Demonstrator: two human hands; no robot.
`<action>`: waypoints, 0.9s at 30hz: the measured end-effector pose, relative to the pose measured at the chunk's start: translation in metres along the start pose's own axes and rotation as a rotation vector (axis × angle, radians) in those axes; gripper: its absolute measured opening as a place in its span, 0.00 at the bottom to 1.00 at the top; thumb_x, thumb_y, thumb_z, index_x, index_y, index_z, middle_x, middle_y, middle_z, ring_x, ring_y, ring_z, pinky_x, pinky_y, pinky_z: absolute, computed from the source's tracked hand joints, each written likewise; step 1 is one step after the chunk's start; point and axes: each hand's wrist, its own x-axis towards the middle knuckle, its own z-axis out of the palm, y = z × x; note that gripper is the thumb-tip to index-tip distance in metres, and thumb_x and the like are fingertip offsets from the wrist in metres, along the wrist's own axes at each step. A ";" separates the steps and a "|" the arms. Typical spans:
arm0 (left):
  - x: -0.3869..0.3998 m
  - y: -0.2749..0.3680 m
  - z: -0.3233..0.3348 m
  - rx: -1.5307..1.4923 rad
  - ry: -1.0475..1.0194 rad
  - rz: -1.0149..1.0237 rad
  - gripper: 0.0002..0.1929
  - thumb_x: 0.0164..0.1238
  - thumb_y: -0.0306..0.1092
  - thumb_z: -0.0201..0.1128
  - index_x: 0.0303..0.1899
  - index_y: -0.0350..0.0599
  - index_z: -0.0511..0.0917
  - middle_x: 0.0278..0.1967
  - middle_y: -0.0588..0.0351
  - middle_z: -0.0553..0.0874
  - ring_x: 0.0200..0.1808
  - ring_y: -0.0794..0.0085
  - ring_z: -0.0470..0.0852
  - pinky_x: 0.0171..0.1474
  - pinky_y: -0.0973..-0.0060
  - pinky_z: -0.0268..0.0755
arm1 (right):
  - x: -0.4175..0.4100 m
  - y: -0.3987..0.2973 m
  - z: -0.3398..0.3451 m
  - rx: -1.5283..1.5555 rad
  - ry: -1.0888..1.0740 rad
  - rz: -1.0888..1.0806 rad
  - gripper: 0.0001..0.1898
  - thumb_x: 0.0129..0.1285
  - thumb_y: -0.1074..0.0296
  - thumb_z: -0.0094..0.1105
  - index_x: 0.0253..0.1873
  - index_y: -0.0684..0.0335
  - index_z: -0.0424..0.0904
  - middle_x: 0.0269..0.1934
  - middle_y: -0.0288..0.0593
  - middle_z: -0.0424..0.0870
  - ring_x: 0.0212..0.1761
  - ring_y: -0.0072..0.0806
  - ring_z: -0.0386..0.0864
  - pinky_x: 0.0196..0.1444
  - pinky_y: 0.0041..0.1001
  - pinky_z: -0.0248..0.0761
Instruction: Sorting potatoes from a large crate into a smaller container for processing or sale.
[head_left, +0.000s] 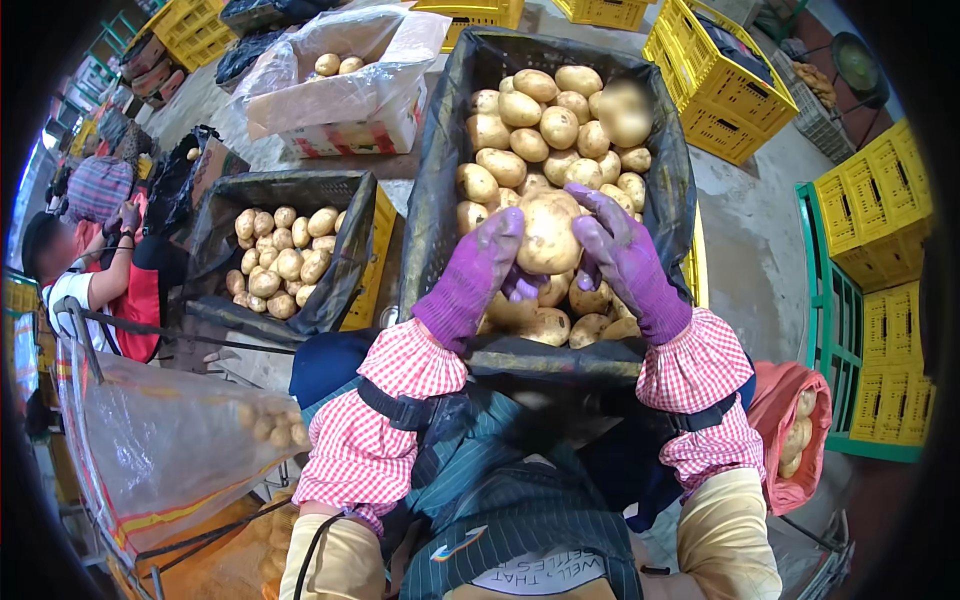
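A large pale potato (550, 232) is held between both gloved hands, above a heap of potatoes. My left hand (487, 259), in a purple knitted work glove, grips its left side with the thumb up along it. On its right side are the spread fingers of my right hand (619, 251), gloved the same way. Beneath them stands a crate lined with dark mesh sheeting (439, 187), holding many loose potatoes (559, 127). Part of the heap under the hands is hidden by them.
To the left is a smaller lined crate (352, 259) of potatoes; beyond it, a cardboard box (345, 112) with plastic lining. An open plastic sack (172, 427) hangs at lower left, a red sack (810, 457) at right. Yellow crates (720, 90) are stacked around. A person (112, 277) works at far left.
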 end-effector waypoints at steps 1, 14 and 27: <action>-0.004 0.004 -0.003 -0.004 -0.065 -0.084 0.34 0.77 0.64 0.39 0.50 0.37 0.77 0.33 0.51 0.86 0.27 0.73 0.83 0.30 0.79 0.76 | 0.001 0.001 0.002 -0.029 0.028 0.006 0.24 0.71 0.57 0.57 0.65 0.66 0.69 0.36 0.37 0.79 0.23 0.15 0.74 0.24 0.19 0.67; 0.009 0.020 -0.084 -1.049 0.449 0.351 0.36 0.68 0.67 0.50 0.58 0.39 0.71 0.50 0.46 0.81 0.41 0.65 0.83 0.35 0.76 0.81 | 0.027 0.002 -0.053 -0.143 0.342 -0.129 0.19 0.68 0.61 0.60 0.58 0.64 0.76 0.40 0.40 0.83 0.35 0.21 0.80 0.39 0.20 0.74; 0.023 0.010 -0.076 -0.622 0.384 0.225 0.34 0.76 0.57 0.44 0.71 0.38 0.59 0.63 0.45 0.74 0.53 0.66 0.77 0.54 0.72 0.72 | 0.138 0.101 -0.057 -1.311 0.106 -0.271 0.26 0.57 0.59 0.63 0.62 0.57 0.74 0.55 0.55 0.78 0.57 0.43 0.77 0.59 0.40 0.70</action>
